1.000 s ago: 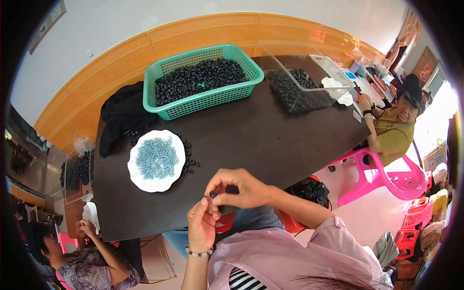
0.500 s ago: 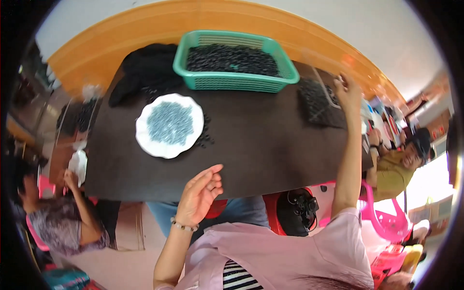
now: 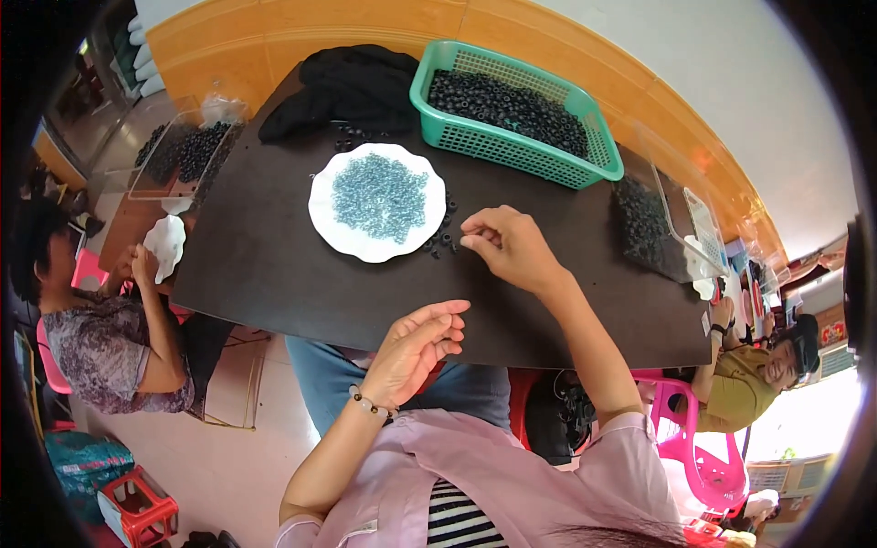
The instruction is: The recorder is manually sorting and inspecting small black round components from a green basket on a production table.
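My left hand (image 3: 420, 354) hovers over the near table edge. Its fingers are loosely curved and a little apart, and nothing shows in them. Farther right my right hand (image 3: 516, 248) is above the table, its thumb and forefinger tips slightly apart with no thing visible between. Its fingertips are beside a few loose small black rings (image 3: 441, 245) at the right rim of a white scalloped plate (image 3: 331, 228). A heap of tiny clear bluish pieces (image 3: 379, 196) covers the plate's middle.
A green basket (image 3: 512, 157) of black rings stands at the back, with black cloth (image 3: 352, 87) to its left. On the right is a clear bin (image 3: 671, 260) holding black parts. People sit at left and right; a pink chair (image 3: 703, 475) stands at lower right.
My right hand has come back leftward from the clear bin to beside the plate. My left hand stays over the near edge. The whole view has shifted and turned.
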`<state>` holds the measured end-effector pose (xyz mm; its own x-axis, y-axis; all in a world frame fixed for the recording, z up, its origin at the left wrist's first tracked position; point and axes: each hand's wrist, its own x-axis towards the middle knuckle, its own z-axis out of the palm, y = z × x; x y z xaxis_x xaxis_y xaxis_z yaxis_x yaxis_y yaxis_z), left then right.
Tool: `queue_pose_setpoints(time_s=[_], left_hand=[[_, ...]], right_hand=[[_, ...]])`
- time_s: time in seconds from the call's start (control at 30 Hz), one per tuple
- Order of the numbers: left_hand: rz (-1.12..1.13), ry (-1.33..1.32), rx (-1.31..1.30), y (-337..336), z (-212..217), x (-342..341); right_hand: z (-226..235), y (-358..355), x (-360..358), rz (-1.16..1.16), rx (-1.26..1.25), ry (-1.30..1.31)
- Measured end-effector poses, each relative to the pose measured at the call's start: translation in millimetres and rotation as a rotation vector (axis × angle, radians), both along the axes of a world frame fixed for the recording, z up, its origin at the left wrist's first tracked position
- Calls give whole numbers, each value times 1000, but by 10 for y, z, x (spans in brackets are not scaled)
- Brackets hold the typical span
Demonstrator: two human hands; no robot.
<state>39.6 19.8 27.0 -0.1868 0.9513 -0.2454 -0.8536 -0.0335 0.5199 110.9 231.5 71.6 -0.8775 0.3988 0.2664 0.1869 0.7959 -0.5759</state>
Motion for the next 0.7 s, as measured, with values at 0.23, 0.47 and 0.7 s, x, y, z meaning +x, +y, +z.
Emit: queue_pose_setpoints(time_s=[0.23,0.47,0.7], left_hand=[[-9,3,-14,-9,-9,-15],[-13,-1,-7,7,-13,-10],[-33,-28,-21,31,-13,-34]], right_hand=[[-127,-70,-192,13,88,-12],[-172,-68,-238,-22,105,-89],[-79,-53,-186,-49,-248,-78]])
